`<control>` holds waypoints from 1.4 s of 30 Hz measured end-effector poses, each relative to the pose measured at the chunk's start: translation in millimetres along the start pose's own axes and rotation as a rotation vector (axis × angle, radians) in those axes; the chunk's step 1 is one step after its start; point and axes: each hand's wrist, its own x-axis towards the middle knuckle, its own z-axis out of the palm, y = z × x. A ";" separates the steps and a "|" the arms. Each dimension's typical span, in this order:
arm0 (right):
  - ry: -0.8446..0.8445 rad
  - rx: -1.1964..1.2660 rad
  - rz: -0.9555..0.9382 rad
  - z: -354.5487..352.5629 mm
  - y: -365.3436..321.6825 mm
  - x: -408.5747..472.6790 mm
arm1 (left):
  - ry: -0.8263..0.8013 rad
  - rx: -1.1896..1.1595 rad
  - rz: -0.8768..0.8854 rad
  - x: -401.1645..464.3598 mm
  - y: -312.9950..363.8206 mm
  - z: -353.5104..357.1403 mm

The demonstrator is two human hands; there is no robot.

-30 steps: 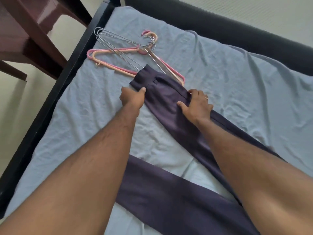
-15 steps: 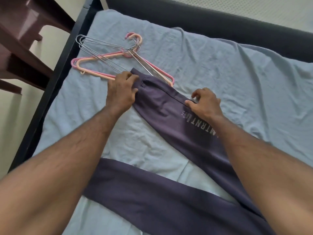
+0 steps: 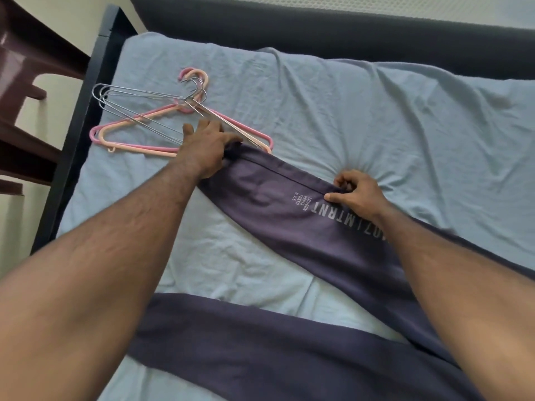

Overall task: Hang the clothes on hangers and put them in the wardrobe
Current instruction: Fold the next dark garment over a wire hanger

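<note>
Dark brown chair (image 3: 26, 91) sat left of the bed (image 3: 376, 111), clear of the work. Hanger pile (image 3: 162, 123), wire and pink plastic tangled together, lay at the bed's upper left. Left hand (image 3: 205, 149) rested on the end of the dark purple trousers (image 3: 289, 215), fingers spread toward the hangers, nothing gripped. Trousers lay diagonally on the blue sheet, their end touching the pile. Right hand (image 3: 357, 195) pinched the trousers' far edge mid-leg. Step, I'd say: garment laid out, picking a hanger. Next move needs one hanger separated from the tangle; interlocked hooks were the likely snag. Wardrobe wasn't in view.
</note>
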 end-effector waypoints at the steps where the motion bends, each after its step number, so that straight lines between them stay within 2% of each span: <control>1: -0.013 -0.011 -0.015 -1.0 0.2 1.5 | 0.010 0.005 0.006 -0.3 0.3 -0.5; 5: -0.028 -0.050 -0.046 -2.4 -0.6 3.1 | 0.123 -0.004 0.008 -9.3 -1.8 -0.8; 11: -0.104 -0.042 -0.036 -14.8 -9.0 -12.2 | 0.207 -0.005 0.048 -38.4 -15.2 -10.0; 16: -0.106 -0.163 -0.122 -43.8 -1.3 -72.1 | 0.241 0.001 0.027 -87.4 -31.3 -9.2; 19: -0.031 -0.304 -0.280 -44.0 4.3 -120.8 | 0.264 0.049 0.047 -126.7 -36.3 -2.6; 27: -0.168 -0.468 -0.643 11.7 3.8 -246.0 | 0.179 0.174 0.098 -250.6 -51.8 41.5; 32: -0.208 -0.536 -0.685 56.8 7.0 -296.3 | 0.070 0.242 0.034 -320.4 -56.9 72.8; 39: -0.231 -0.544 -0.639 78.1 5.6 -348.3 | 0.198 0.291 -0.001 -380.8 -49.2 93.5; 42: -0.259 -0.579 -0.655 92.9 5.2 -372.1 | 0.161 0.283 0.011 -394.3 -50.6 108.1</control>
